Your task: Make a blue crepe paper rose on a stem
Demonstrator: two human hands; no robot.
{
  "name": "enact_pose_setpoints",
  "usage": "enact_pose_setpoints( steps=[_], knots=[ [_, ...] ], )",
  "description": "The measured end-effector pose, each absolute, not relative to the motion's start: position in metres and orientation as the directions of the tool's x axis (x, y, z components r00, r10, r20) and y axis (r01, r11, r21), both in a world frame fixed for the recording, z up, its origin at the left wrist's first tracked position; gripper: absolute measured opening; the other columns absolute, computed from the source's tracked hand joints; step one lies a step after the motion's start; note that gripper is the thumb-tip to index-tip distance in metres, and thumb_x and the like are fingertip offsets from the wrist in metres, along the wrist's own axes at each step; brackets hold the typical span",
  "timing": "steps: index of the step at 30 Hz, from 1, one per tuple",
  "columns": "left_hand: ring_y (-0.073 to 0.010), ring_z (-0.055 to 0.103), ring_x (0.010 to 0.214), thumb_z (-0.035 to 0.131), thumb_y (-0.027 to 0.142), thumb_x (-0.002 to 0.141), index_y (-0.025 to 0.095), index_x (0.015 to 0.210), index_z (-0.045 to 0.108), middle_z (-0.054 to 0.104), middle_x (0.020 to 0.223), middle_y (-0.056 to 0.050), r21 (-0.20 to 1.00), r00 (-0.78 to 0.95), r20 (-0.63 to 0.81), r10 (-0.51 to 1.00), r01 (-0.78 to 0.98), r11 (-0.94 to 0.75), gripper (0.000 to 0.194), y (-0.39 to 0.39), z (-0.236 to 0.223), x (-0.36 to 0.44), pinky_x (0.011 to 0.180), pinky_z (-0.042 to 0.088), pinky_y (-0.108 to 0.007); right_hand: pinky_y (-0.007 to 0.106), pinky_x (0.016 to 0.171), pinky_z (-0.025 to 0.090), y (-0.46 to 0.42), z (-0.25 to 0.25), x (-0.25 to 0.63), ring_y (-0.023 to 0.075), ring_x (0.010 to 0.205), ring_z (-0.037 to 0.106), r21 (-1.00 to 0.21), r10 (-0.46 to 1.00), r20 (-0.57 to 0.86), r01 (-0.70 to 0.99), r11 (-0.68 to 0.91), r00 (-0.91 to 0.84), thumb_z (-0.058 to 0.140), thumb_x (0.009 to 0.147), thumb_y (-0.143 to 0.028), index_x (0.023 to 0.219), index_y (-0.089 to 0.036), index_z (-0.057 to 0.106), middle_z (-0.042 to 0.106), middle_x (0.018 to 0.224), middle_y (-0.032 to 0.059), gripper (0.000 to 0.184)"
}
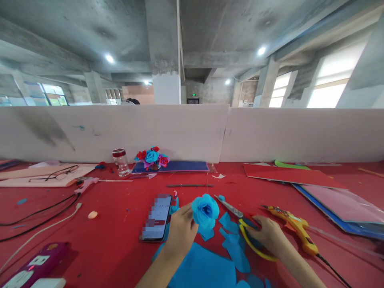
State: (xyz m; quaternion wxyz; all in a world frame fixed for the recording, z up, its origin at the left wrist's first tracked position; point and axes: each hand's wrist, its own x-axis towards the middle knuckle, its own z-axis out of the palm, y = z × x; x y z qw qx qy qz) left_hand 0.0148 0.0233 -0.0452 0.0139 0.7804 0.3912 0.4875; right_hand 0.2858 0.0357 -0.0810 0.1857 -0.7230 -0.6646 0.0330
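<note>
A blue paper flower (205,212) with layered petals is held up in my left hand (182,227), the fingers closed beneath its bloom. My right hand (268,236) has its fingers at the yellow-and-black handles of the scissors (231,207), whose blades lie on the red table pointing away to the left. Blue paper scraps (235,246) are scattered between both hands. Under my left forearm is a larger blue sheet (201,268). A yellow hot glue gun (292,228) lies just right of my right hand.
A phone (157,218) lies left of my left hand. A pink glue gun (87,186), glasses (61,172) and a power strip (36,262) are further left. At the back stand a glass jar (121,163) and a paper bouquet (152,157), before a white partition (180,132). Coloured sheets (339,204) lie right.
</note>
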Motion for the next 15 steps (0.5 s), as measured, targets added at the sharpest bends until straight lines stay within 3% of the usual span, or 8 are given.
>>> enact_pose_setpoints(
  steps=[4, 6, 8, 10, 12, 15],
  knots=[
    [-0.0098, 0.041, 0.05, 0.043, 0.004, 0.072, 0.017, 0.055, 0.048, 0.048, 0.055, 0.001, 0.574, 0.259, 0.655, 0.71, 0.441, -0.69, 0.022, 0.022, -0.045, 0.021, 0.048, 0.032, -0.021, 0.03, 0.061, 0.043, 0.031, -0.075, 0.276, 0.0241, 0.066, 0.062, -0.403, 0.954, 0.3, 0.909, 0.104, 0.024, 0.049, 0.069, -0.032, 0.062, -0.018, 0.062, 0.068, 0.068, 0.0082, 0.02],
    [-0.0092, 0.037, 0.05, 0.043, 0.003, 0.071, 0.017, 0.054, 0.044, 0.045, 0.054, 0.003, 0.647, 0.305, 0.595, 0.744, 0.367, -0.668, 0.022, 0.021, -0.045, 0.025, 0.048, 0.029, -0.021, 0.031, 0.065, 0.043, 0.026, -0.064, 0.263, 0.023, 0.069, 0.06, -0.523, 0.928, 0.371, 0.827, 0.209, 0.0, 0.048, 0.072, -0.034, 0.067, -0.018, 0.062, 0.067, 0.072, 0.0082, 0.022],
    [-0.0093, 0.035, 0.051, 0.043, 0.005, 0.072, 0.018, 0.055, 0.043, 0.043, 0.055, 0.003, 0.708, 0.332, 0.552, 0.765, 0.298, -0.64, 0.022, 0.02, -0.044, 0.027, 0.048, 0.028, -0.021, 0.029, 0.06, 0.042, 0.02, -0.049, 0.246, 0.0195, 0.063, 0.056, -0.712, 0.941, 0.333, 0.64, 0.289, -0.055, 0.048, 0.077, -0.04, 0.069, -0.017, 0.061, 0.063, 0.066, 0.0057, 0.028],
    [-0.0096, 0.036, 0.053, 0.042, 0.007, 0.074, 0.018, 0.056, 0.043, 0.043, 0.057, 0.003, 0.752, 0.349, 0.524, 0.777, 0.239, -0.614, 0.021, 0.02, -0.043, 0.029, 0.049, 0.028, -0.021, 0.027, 0.059, 0.042, 0.015, -0.036, 0.229, 0.0168, 0.062, 0.054, -0.884, 0.948, 0.26, 0.351, 0.31, -0.183, 0.045, 0.08, -0.044, 0.073, -0.016, 0.062, 0.06, 0.065, 0.0035, 0.033],
    [-0.0096, 0.036, 0.054, 0.041, 0.01, 0.077, 0.017, 0.056, 0.043, 0.044, 0.059, 0.002, 0.774, 0.359, 0.505, 0.785, 0.213, -0.596, 0.022, 0.021, -0.043, 0.029, 0.05, 0.03, -0.021, 0.026, 0.061, 0.042, 0.013, -0.027, 0.216, 0.0145, 0.063, 0.052, -0.956, 0.946, 0.227, 0.132, 0.262, -0.233, 0.045, 0.082, -0.045, 0.075, -0.016, 0.063, 0.058, 0.066, 0.0023, 0.034],
    [-0.0091, 0.035, 0.054, 0.042, 0.01, 0.077, 0.017, 0.054, 0.041, 0.042, 0.059, 0.003, 0.774, 0.34, 0.509, 0.791, 0.221, -0.593, 0.024, 0.024, -0.044, 0.027, 0.051, 0.03, -0.02, 0.024, 0.058, 0.039, 0.013, -0.022, 0.205, 0.012, 0.06, 0.047, -0.971, 0.949, 0.233, 0.012, 0.24, -0.211, 0.052, 0.077, -0.048, 0.068, -0.016, 0.061, 0.053, 0.063, 0.0004, 0.034]
  ],
)
